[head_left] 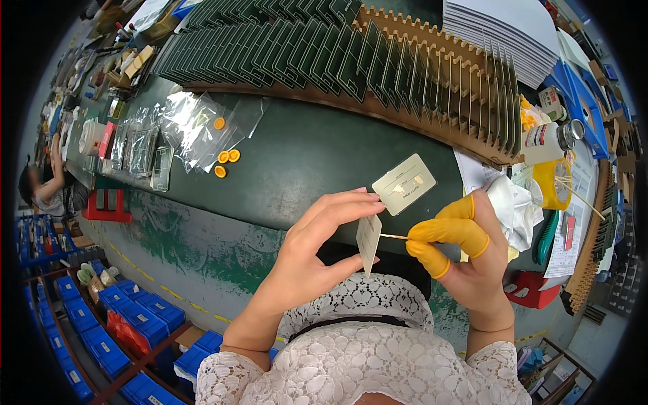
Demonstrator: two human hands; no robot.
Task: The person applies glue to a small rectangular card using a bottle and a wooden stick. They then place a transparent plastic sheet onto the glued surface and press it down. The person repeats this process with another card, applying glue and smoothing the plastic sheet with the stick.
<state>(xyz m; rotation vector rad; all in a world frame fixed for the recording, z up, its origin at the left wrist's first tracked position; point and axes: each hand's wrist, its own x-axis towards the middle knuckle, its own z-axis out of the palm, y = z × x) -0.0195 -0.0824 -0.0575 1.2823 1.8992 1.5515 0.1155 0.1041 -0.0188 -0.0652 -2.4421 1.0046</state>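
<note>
Left hand (pixel 317 246) pinches a small panel (pixel 368 241); right hand (pixel 466 246) pinches a swab stick (pixel 393 236).

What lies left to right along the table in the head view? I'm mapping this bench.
Clear plastic bags → orange caps → left hand → small card → thin stick → right hand → white cloth → yellow tape roll.

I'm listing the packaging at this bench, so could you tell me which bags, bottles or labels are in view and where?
Clear plastic bags: heaped on the green bench, far left.
White bottle: lying at right, dark-printed label, metal cap.
Yellow tape roll: right, under the bottle.
Pale card: flat beyond the hands, printed.
</note>
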